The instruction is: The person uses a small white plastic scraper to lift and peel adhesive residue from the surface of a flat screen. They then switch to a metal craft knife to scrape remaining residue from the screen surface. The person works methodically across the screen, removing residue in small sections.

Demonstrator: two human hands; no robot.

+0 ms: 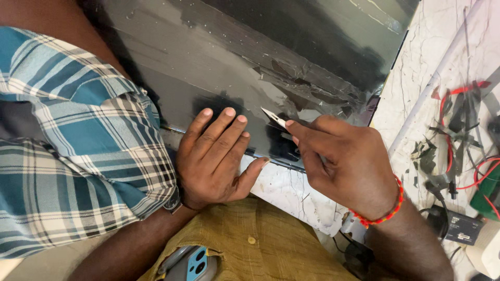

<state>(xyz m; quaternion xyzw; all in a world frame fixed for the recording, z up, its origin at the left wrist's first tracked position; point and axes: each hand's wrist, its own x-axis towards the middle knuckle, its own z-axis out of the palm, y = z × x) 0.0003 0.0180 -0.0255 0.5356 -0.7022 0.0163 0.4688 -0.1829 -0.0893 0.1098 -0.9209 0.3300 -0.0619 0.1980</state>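
A large dark glossy panel (pixel 219 57) lies on a white marble table (pixel 416 67), its near edge toward me. My left hand (pixel 216 156) rests flat on that near edge, fingers spread and pressing down. My right hand (pixel 344 161) pinches a thin metal blade tool (pixel 273 117) between thumb and forefinger. The blade tip points at the panel surface, just right of my left fingertips. Torn, peeled film and scrape marks (pixel 307 88) cover the panel beyond the blade. A red thread band circles my right wrist.
Another person's plaid sleeve (pixel 78 145) leans in from the left over the panel. Red wires (pixel 458 130), dark film scraps, a small black adapter (pixel 461 229) and a green board lie on the table at right. A phone (pixel 195 263) sticks out of my shirt pocket.
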